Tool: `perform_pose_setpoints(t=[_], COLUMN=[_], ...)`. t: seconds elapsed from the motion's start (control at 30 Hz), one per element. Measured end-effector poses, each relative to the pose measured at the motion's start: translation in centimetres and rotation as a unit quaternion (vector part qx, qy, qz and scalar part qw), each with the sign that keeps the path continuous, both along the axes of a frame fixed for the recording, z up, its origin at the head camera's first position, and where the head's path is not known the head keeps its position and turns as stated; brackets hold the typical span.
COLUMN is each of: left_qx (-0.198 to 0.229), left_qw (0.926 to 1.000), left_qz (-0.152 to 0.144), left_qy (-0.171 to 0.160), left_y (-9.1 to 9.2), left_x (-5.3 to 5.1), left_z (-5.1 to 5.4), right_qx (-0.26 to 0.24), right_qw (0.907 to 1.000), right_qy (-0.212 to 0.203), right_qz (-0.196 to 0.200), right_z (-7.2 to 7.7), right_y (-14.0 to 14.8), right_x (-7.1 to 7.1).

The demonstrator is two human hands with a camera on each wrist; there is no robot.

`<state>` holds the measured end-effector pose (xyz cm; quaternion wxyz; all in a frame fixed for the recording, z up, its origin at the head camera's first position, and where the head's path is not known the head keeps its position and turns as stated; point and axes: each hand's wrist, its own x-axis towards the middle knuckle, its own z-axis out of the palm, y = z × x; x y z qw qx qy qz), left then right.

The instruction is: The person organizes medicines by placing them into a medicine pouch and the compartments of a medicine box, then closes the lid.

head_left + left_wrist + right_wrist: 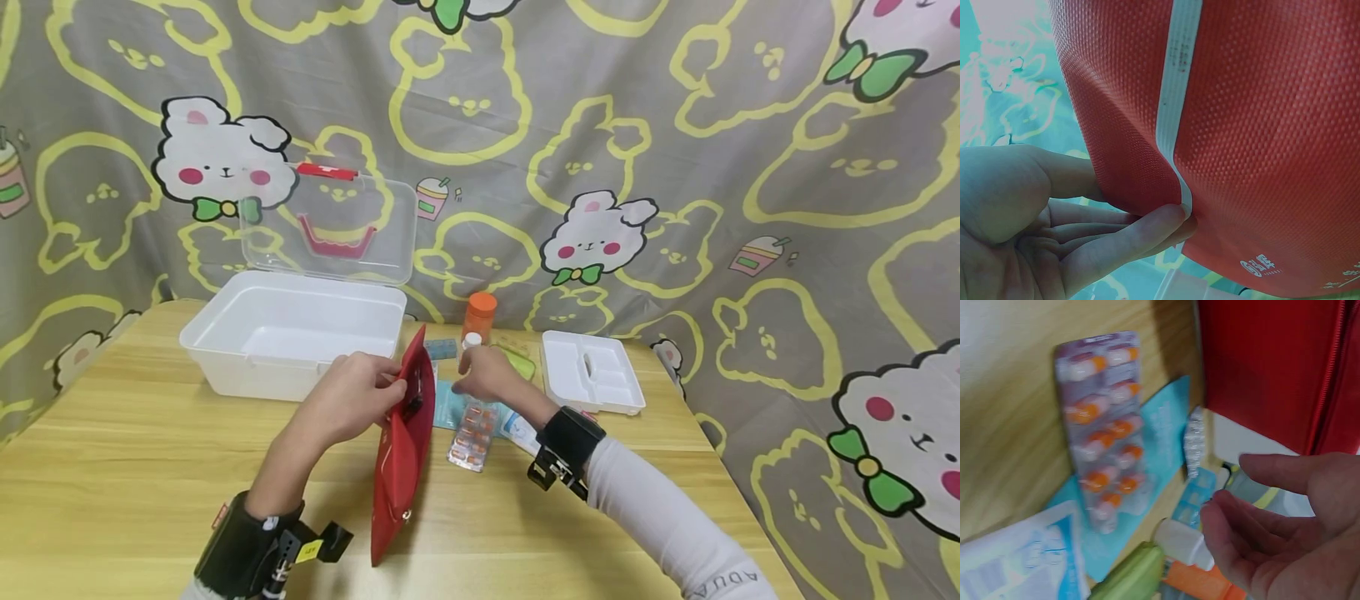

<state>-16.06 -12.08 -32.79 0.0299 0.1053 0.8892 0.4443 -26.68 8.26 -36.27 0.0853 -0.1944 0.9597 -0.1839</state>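
Note:
My left hand (pixel 352 396) pinches the edge of a red zippered pouch (pixel 397 475) between thumb and fingers, holding it upright on the table. A white elastic band (pixel 1175 81) runs along the pouch by the fingertips. To the right of the pouch, my right hand (pixel 487 372) hovers with loosely bent fingers and nothing visible between them. Nearest to it are a small white bottle (pixel 1175 540) and a blue pill case (pixel 1194 494). An orange-and-white capsule blister pack (pixel 1107 431) lies on a turquoise packet (pixel 1166 425). A silvery blister pack (pixel 1194 440) is close to the pouch.
Behind the left hand stands an open clear plastic box (pixel 262 379), its lid (pixel 397 225) raised. A white compartment tray (pixel 558 383) lies at the right. An orange bottle (pixel 480 310), a green item (pixel 521 364) and a white-blue packet (pixel 519 429) surround the right hand.

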Motion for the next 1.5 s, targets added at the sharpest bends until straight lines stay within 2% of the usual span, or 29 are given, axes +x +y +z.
perform_pose_setpoints(t=[0.2, 0.37, 0.43, 0.87, 1.3, 1.5], left_qx=[-0.002, -0.003, -0.004, -0.004, -0.004, -0.005], left_qw=[1.0, 0.9999, 1.0, 1.0, 1.0, 1.0], left_qz=[0.003, 0.007, 0.005, -0.001, 0.001, 0.001], left_qy=[-0.004, -0.008, -0.007, 0.002, -0.003, -0.002], left_y=[0.1, 0.1, 0.1, 0.1, 0.1, 0.1], left_x=[0.0, -0.1, -0.1, -0.1, 0.0, 0.0], left_z=[0.1, 0.1, 0.0, -0.1, -0.1, 0.0], right_qx=[0.069, 0.163, 0.176, 0.132, 0.153, 0.123], right_qw=[0.9966, 0.9851, 0.9832, 0.9909, 0.9882, 0.9917], right_qy=[-0.045, -0.048, -0.04, -0.026, -0.007, -0.034], right_qz=[0.004, 0.025, 0.026, -0.004, -0.007, -0.019], right_z=[-1.2, -2.3, -2.6, -3.9, -4.1, -3.8], right_y=[0.7, 0.9, 1.0, 1.4, 1.6, 1.7], right_x=[0.3, 0.9, 1.2, 1.6, 1.1, 1.0])
